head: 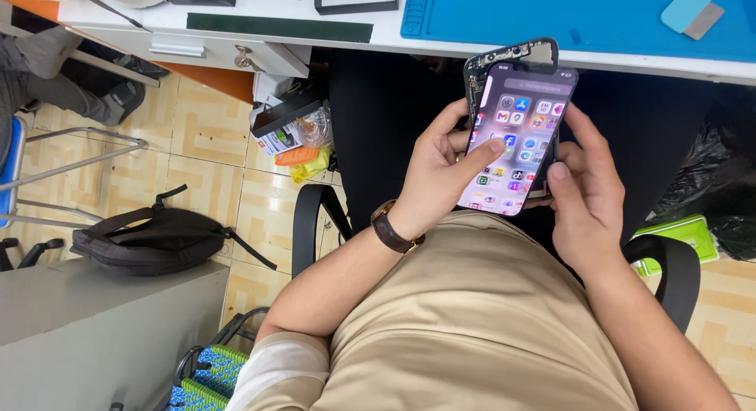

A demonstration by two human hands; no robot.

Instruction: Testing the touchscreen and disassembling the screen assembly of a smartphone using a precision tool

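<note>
Left hand (438, 168) is cupping the lit screen (520, 139) from its left edge, thumb pressing the glass, while right hand (584, 192) is gripping the right edge with fingers curled, holding it lifted off the phone frame (504, 58) behind, above the lap, blue mat (583, 17) on the desk (394, 29) beyond.

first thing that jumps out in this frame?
The lit phone screen, lifted off the opened phone body behind it, sits at centre, in front of the desk edge. The left hand cradles it with the thumb on the display, and the right hand pinches its right edge. Next, the blue work mat on the desk at top right, and a black backpack on the tiled floor at left.
</note>
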